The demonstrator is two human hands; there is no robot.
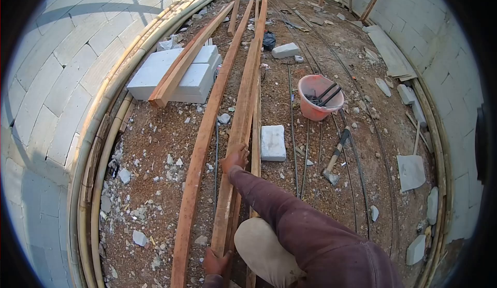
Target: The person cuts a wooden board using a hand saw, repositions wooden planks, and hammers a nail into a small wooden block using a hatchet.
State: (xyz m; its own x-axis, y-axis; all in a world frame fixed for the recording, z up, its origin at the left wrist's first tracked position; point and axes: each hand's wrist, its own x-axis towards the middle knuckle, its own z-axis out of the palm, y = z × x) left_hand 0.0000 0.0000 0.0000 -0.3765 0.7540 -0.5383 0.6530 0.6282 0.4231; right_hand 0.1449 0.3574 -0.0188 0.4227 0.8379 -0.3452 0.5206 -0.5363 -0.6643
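A long wooden beam [242, 112] runs away from me over the ground, and both my hands are on it. My right hand [236, 158] wraps over its top partway along, the arm stretched forward in a dark sleeve. Lower down, close to the near end, my left hand [216, 262] grips the beam's side; some of its fingers are hidden. Another beam [199, 158] lies just to the left, apart from the held one. Along the right side shows a thinner length of timber [256, 117], partly covered by the held beam. My knee [264, 246] is bent beside the beams.
White blocks [194, 83] support more timber [181, 73] at left. A white block [273, 143], a hammer-like tool [336, 156] and a pink bucket [313, 113] with dark items are at right. Bamboo poles [98, 127] line the left wall; thin rods [357, 163] cross the rubble.
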